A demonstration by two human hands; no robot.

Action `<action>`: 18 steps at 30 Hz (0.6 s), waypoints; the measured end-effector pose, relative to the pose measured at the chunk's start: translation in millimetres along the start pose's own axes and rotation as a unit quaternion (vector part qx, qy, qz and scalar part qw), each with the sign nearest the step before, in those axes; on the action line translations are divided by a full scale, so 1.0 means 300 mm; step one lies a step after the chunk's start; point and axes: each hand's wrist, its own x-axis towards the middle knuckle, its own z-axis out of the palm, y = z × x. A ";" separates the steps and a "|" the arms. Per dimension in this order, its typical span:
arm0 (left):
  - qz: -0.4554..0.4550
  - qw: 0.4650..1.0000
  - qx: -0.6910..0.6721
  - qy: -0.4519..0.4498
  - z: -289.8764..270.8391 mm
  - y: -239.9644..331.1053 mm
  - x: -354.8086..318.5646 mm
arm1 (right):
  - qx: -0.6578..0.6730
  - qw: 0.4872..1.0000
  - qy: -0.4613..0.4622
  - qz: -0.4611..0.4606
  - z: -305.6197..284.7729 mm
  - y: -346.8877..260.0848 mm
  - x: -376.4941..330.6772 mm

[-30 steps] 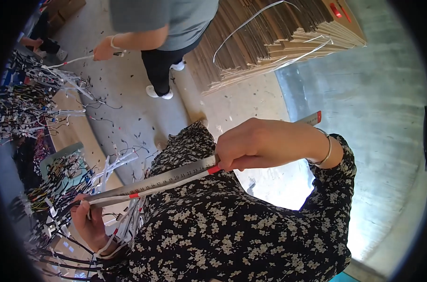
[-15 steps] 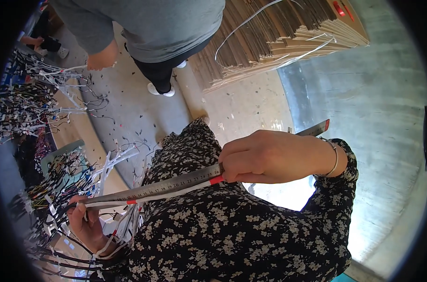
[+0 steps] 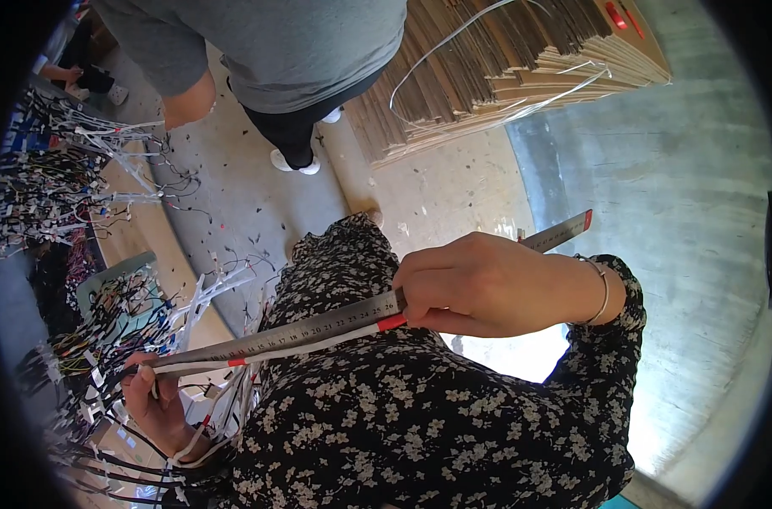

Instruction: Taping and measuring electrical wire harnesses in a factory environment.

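Note:
A long steel ruler (image 3: 314,324) slants across my lap, over a black skirt with pale flowers. Along its lower edge runs a white cable (image 3: 322,343) carrying two red bands. My left hand (image 3: 155,405) is closed in a pinch on the cable and the ruler's near-left end. My right hand (image 3: 479,287) wraps the ruler farther right, with the cable's right red band against its fingertips. The ruler's far end sticks out beyond the right wrist. More white cables loop down around my left wrist.
Bundles of wires (image 3: 55,170) crowd the bench (image 3: 118,182) at left. A green-grey bin (image 3: 106,276) holds more wires. A person in a grey shirt (image 3: 309,51) stands ahead. Stacked flat cardboard (image 3: 479,76) lies at upper right, with red tape (image 3: 616,15) on top.
The ruler's far right end has tilted slightly upward on the far side of my right hand. Both hands keep their hold. The other person's hand has shifted slightly.

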 end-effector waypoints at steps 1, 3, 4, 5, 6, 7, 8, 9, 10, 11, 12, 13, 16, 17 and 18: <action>0.016 1.000 0.009 0.012 0.005 -0.008 0.001 | 0.000 1.000 -0.001 -0.001 0.002 0.002 0.000; 0.032 0.999 0.018 0.024 0.007 -0.014 0.002 | 0.011 1.000 0.008 -0.007 0.010 0.009 -0.002; 0.034 0.999 0.017 0.016 0.005 -0.013 0.004 | 0.011 1.000 0.009 -0.007 0.010 0.009 -0.003; 0.037 0.999 0.016 0.007 0.004 -0.012 0.006 | 0.010 1.000 0.010 -0.006 0.011 0.009 -0.005; 0.038 0.999 0.017 0.008 0.004 -0.010 0.005 | 0.010 1.000 0.011 -0.006 0.010 0.009 -0.007; 0.036 0.999 0.017 0.010 0.003 -0.007 0.004 | 0.010 1.000 0.011 -0.007 0.010 0.009 -0.009; 0.034 0.999 0.016 0.011 0.004 -0.005 0.003 | 0.009 1.000 0.012 -0.006 0.011 0.009 -0.012; 0.035 0.999 0.017 0.012 0.004 -0.005 0.001 | 0.008 1.000 0.012 -0.006 0.012 0.010 -0.013; 0.038 0.999 0.019 0.013 0.004 -0.006 -0.001 | 0.008 1.000 0.012 -0.006 0.013 0.009 -0.012; 0.041 0.999 0.022 0.014 0.004 -0.006 -0.001 | 0.004 1.000 0.014 -0.007 0.012 0.007 -0.012; 0.041 0.999 0.022 0.015 0.003 -0.006 -0.004 | 0.000 1.000 0.014 -0.009 0.012 0.005 -0.012; 0.038 0.999 0.019 0.013 0.000 -0.005 -0.007 | 0.001 1.000 0.014 -0.009 0.012 0.005 -0.013; 0.042 0.999 0.013 0.009 -0.014 -0.014 -0.001 | -0.003 1.000 0.017 -0.008 0.016 0.008 -0.020; 0.048 0.999 0.010 0.010 -0.019 -0.016 0.002 | -0.003 1.000 0.021 -0.011 0.017 0.011 -0.021; 0.049 0.999 0.010 0.011 -0.026 -0.014 0.001 | -0.003 1.000 0.023 -0.016 0.017 0.013 -0.020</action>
